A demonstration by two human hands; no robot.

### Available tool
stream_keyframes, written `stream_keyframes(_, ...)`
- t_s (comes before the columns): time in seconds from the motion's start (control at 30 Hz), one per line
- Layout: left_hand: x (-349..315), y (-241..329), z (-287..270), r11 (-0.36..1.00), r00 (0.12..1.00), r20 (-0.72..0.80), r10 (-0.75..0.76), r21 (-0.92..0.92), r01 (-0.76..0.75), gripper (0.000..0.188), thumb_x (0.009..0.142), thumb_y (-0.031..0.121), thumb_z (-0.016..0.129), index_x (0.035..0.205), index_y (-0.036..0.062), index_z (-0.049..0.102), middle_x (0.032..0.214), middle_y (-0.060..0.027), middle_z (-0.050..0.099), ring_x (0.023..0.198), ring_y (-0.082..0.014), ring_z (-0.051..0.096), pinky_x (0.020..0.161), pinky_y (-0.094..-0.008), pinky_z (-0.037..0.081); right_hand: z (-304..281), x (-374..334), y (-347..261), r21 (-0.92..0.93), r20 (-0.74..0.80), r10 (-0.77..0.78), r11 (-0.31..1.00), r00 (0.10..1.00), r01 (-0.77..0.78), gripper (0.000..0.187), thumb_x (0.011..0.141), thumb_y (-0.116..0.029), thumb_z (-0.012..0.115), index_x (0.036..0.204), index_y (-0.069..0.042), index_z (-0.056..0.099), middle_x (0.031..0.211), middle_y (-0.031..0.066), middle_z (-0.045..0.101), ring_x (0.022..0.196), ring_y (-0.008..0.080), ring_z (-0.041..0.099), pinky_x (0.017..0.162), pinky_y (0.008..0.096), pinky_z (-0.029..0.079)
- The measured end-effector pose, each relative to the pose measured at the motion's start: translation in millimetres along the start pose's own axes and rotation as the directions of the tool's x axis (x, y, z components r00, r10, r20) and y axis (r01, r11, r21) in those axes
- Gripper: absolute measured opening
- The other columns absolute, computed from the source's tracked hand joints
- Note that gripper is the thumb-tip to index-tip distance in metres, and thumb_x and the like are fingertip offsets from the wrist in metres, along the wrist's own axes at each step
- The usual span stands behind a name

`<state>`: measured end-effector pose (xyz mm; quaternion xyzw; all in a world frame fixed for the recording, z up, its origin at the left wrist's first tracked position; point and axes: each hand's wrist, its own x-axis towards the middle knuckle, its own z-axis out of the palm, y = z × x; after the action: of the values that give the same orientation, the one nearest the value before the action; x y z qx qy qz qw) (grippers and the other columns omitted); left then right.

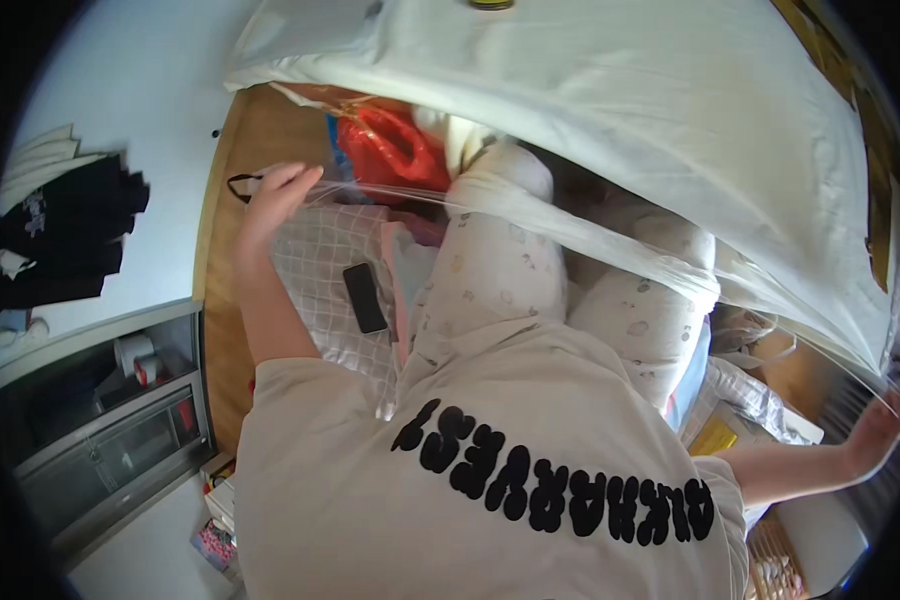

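Note:
A long strip of thin, see-through white material (590,236) is stretched across both my knees, gathered into fine strands at its two ends. My left hand (278,196) is out to the left with fingers pinched round the strands. A small black loop (240,187) shows beside that hand. Far to the right, my right hand (882,425) is closed on the other strands; its fingers are blurred near the picture's rim. Whether the strip is plastic film or loose thread, I cannot tell. My legs in pale patterned trousers (505,260) are under the strip.
A white cloth-covered surface (610,90) lies ahead, its edge hanging over my knees. Left of my thigh, a black phone (365,298) lies on a checked cloth (315,250). A red plastic bag (390,150) sits beyond. Clear-wrapped packages (755,405) are at right; a glass-fronted cabinet (120,440) stands left.

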<state>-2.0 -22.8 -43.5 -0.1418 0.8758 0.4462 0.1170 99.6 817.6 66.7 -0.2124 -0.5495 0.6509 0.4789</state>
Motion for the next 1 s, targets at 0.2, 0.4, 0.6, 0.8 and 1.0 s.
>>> stream_keyframes(0.2, 15, -84, 37, 0.938, 0.947, 0.195, -0.256, 0.287, 0.194, 0.035, 0.092, 0.039, 0.061, 0.076, 0.0077, 0.062, 0.062, 0.004, 0.05, 0.059, -0.0091, 0.049, 0.053, -0.0269, 0.037, 37, -100, 31, 0.36, 0.518, -0.042, 0.917, 0.855, -0.173, 0.06, 0.085, -0.035, 0.07, 0.132, -0.009, 0.044, 0.109, 0.0046, 0.06, 0.108, 0.0199, 0.053, 0.117, 0.0501, 0.018)
stream_keyframes(0.4, 15, -88, 83, 0.271, 0.959, 0.029, 0.281, 0.956, -0.108, 0.031, 0.088, 0.038, 0.062, 0.09, 0.008, 0.07, 0.083, -0.0128, 0.064, 0.075, -0.0297, 0.063, 0.07, -0.0385, 0.048, 95, -160, 38, 0.386, 0.894, -0.173, 0.764, 0.413, -0.516, 0.064, 0.086, -0.036, 0.071, 0.136, -0.01, 0.042, 0.082, 0.0, 0.043, 0.072, 0.0111, 0.04, 0.066, 0.028, 0.031)
stream_keyframes(0.6, -38, 104, 164, 0.856, 0.862, 0.035, 0.505, 0.104, -0.506, 0.013, 0.087, 0.006, 0.063, 0.096, -0.0004, 0.069, 0.085, -0.0076, 0.064, 0.077, -0.0168, 0.06, 0.068, -0.0276, 0.046, 157, -253, 71, -0.081, 0.988, 0.126, 0.919, 0.092, -0.387, 0.086, 0.082, -0.07, 0.053, 0.125, 0.004, 0.043, 0.074, 0.0006, 0.039, 0.063, 0.0122, 0.037, 0.058, 0.0261, 0.027)
stream_keyframes(0.8, -62, 175, 250, 0.509, 0.564, -0.106, 0.819, -0.318, -0.799, 0.032, 0.077, 0.012, 0.075, 0.105, 0.0006, 0.067, 0.109, -0.0114, 0.061, 0.104, -0.0208, 0.056, 0.09, -0.0321, 0.045, 199, -308, 85, -0.101, 0.994, 0.106, 0.96, 0.003, -0.262, 0.101, 0.083, -0.078, 0.041, 0.136, 0.007, 0.033, 0.088, 0.0076, 0.045, 0.073, 0.0158, 0.038, 0.066, 0.0288, 0.034)
stream_keyframes(1.0, -56, 162, 268, 0.581, 0.662, 0.04, 0.749, -0.521, -0.626, 0.032, 0.073, -0.003, 0.073, 0.104, 0.0012, 0.067, 0.118, -0.0105, 0.057, 0.108, -0.0201, 0.055, 0.09, -0.0334, 0.046, 198, -318, 80, -0.147, 0.956, 0.22, 0.932, 0.194, -0.332, 0.088, 0.089, -0.063, 0.051, 0.137, 0.006, 0.027, 0.129, 0.0191, 0.045, 0.103, 0.0261, 0.052, 0.087, 0.0332, 0.044)
